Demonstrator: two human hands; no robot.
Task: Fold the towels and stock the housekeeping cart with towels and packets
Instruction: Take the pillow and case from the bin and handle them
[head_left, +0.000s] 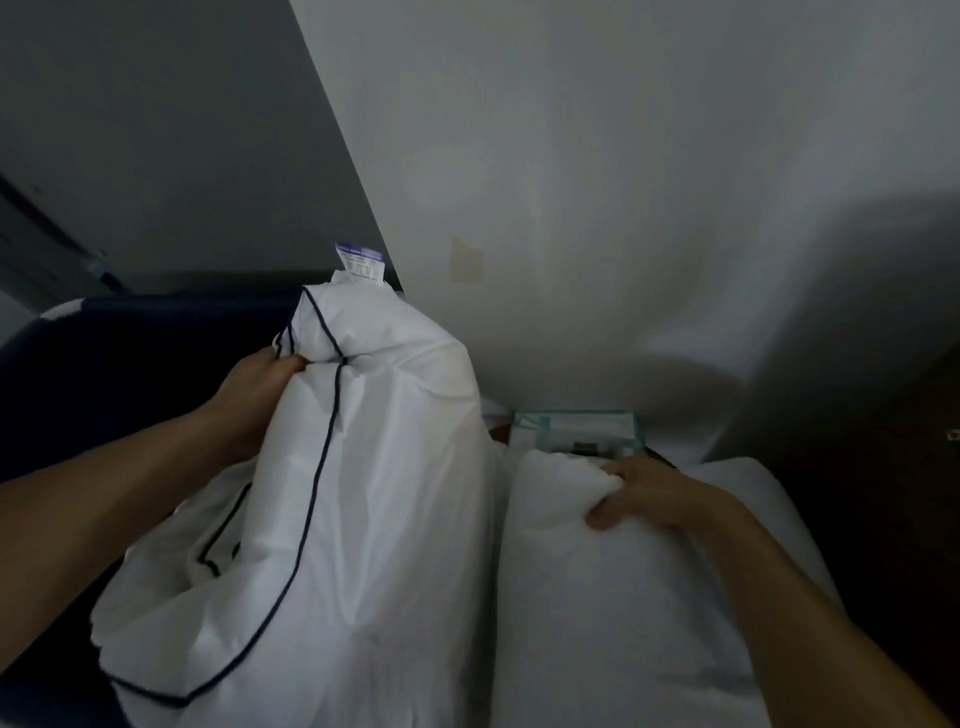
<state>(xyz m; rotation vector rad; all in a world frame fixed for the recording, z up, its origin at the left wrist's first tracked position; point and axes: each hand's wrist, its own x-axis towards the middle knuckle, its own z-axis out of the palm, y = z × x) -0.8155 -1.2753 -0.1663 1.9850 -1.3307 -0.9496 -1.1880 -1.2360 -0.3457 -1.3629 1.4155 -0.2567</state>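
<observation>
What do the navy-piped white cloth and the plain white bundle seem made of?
The navy-piped white cloth: thin, smooth woven fabric, matte, likely cotton or a blend; it creases sharply and carries a printed care label. The plain white bundle: softer, puffier, matte textile; rounded folds under the right hand; weave too blurred to tell.

Left hand (254, 382) grips piped white cloth (374, 493) at bunched upper edge, cloth raised, navy piping running down front. Printed label (359, 261) sticks up from top. Right hand (644, 493) pinches plain white bundle (597, 597) just beside it. Teal-edged packet (576, 428) behind bundle, against pale wall (623, 182). Dark blue container (130, 374) at left.
</observation>
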